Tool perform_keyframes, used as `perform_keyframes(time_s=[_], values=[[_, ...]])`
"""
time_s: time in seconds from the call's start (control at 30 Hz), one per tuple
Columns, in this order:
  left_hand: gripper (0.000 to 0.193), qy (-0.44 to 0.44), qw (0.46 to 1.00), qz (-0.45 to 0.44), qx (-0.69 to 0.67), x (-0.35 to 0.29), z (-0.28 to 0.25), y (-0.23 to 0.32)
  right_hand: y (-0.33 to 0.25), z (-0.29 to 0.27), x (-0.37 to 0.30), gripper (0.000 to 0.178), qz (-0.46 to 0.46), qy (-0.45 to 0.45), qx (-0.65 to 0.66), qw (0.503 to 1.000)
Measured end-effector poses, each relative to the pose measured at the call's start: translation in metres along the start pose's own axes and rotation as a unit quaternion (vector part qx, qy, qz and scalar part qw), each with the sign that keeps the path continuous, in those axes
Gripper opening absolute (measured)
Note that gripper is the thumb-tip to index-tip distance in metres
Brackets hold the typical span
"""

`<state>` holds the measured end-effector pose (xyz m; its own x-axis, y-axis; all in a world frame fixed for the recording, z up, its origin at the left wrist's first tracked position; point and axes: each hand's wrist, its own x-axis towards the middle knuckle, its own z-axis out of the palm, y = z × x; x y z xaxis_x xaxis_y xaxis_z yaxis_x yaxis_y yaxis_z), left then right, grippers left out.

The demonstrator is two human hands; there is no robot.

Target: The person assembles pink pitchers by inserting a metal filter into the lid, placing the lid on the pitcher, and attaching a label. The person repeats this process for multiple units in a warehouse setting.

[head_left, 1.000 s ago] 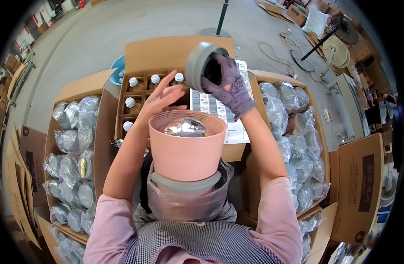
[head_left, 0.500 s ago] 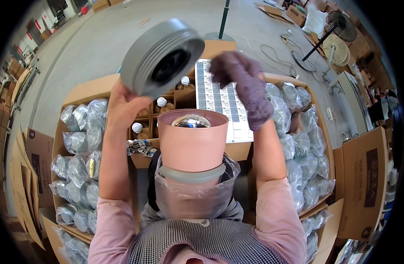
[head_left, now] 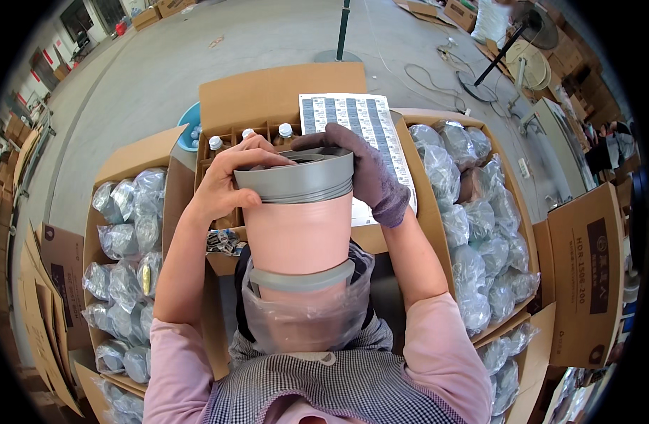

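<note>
A pink insulated container (head_left: 300,237) stands upright in front of me, its lower part inside a clear plastic bag (head_left: 307,325) with a grey handle band (head_left: 303,278) around it. On its mouth sits a grey threaded lid (head_left: 296,180), slightly tilted, with some thread showing. My bare left hand (head_left: 229,173) grips the lid's left rim, thumb on the outside and fingers over the top. On the right side, my gloved right hand (head_left: 370,169) wraps around the lid, its fingers over the far edge. Whatever lies inside the container is hidden by the lid.
Cartons of plastic-wrapped items stand at left (head_left: 126,265) and right (head_left: 480,226). Behind the container, a divided carton holds capped bottles (head_left: 285,132), with a printed label sheet (head_left: 356,120) across it. A blue basin (head_left: 190,126) and a pole (head_left: 343,32) stand beyond.
Both hands have come down and together. The lid, held up in my left hand before, now sits on the container's mouth, and my right hand has taken hold of it too.
</note>
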<state>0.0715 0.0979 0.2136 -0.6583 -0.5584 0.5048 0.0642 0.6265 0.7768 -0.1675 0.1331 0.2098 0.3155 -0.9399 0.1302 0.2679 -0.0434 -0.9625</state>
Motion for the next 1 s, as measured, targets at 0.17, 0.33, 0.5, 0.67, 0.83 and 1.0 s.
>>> perform_keyframes(time_s=[0.17, 0.33, 0.5, 0.67, 0.83, 1.0], values=[[0.069, 0.007, 0.999, -0.016, -0.028, 0.003, -0.002, 0.007, -0.001, 0.001, -0.007, 0.049, -0.036, -0.025, -0.062, 0.997], [0.057, -0.003, 0.999, -0.030, 0.009, 0.001, -0.004, 0.014, -0.002, 0.004, -0.014, 0.047, -0.098, -0.038, -0.264, 0.959], [0.036, 0.009, 0.985, -0.073, 0.158, 0.005, 0.022, 0.069, 0.032, 0.009, -0.010, 0.033, -0.068, -0.087, 0.164, 0.980], [0.030, 0.027, 0.962, -0.125, 0.241, 0.018, 0.053, 0.090, 0.069, 0.007, -0.009, 0.044, -0.032, -0.074, 0.316, 0.945], [0.075, 0.022, 0.988, -0.031, -0.151, -0.017, 0.007, 0.009, 0.007, 0.018, -0.032, 0.063, -0.031, 0.006, -0.048, 0.998], [0.068, -0.001, 0.996, -0.019, -0.084, -0.008, 0.009, 0.012, -0.017, 0.018, -0.032, 0.054, -0.125, -0.041, -0.161, 0.978]])
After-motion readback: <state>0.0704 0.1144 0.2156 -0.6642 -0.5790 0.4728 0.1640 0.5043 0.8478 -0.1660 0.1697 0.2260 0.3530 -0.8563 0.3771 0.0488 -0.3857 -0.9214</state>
